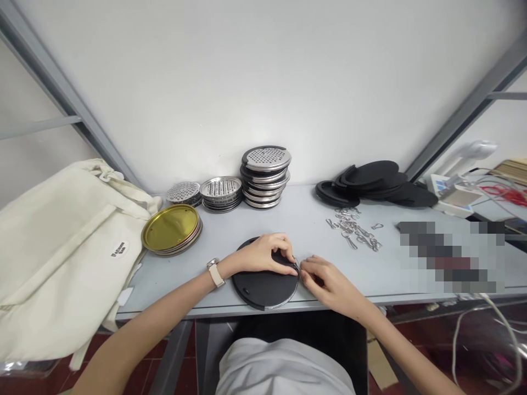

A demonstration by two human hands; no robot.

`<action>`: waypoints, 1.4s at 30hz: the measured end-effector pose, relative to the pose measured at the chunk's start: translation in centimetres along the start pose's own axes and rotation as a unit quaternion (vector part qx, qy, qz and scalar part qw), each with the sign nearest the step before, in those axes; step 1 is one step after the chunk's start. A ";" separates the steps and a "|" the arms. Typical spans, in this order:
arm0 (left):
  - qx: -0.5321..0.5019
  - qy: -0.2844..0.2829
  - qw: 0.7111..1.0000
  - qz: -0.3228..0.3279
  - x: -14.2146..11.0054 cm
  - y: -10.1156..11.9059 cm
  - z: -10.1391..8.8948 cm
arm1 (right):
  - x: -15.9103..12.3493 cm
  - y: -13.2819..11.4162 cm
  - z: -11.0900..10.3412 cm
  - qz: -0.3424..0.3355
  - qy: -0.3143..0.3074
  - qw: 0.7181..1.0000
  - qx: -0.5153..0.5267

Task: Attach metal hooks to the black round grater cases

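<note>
A round black disc (267, 288) with a thin metallic rim along its right side lies flat near the table's front edge. Across its top rests my left hand (265, 253), with thumb and forefinger pinched at the right edge. A small metal clip (297, 265) shows between these fingertips, partly hidden. My right hand (323, 280) is closed beside the same edge, its fingertips against the clip. Behind it to the right lies a loose pile of metal clips (356, 227), shaped like small snap hooks.
Stacked perforated metal grater discs (222, 189) and a taller stack with black rims (265, 178) stand by the wall. Gold lids (171, 227) sit left, beside a cream bag (61, 258). Black discs (370, 181) are piled back right. A blurred-out object (453, 258) lies far right.
</note>
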State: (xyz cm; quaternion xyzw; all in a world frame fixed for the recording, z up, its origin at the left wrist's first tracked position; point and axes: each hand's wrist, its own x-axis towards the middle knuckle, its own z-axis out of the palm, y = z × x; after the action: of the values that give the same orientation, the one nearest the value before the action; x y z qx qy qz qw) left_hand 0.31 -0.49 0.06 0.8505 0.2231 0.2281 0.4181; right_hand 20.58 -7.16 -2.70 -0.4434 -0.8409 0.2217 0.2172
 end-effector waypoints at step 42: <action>-0.023 -0.018 0.999 -0.023 -0.1 0.2 -0.2 | -0.1 0.8 0.4 0.032 0.010 0.998 0.055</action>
State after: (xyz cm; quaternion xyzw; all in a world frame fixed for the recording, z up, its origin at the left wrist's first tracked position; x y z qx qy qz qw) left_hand 0.17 -0.50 0.33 0.8392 0.2294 0.2086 0.4467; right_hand 20.89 -6.92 -3.47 -0.4593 -0.8108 0.2698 0.2425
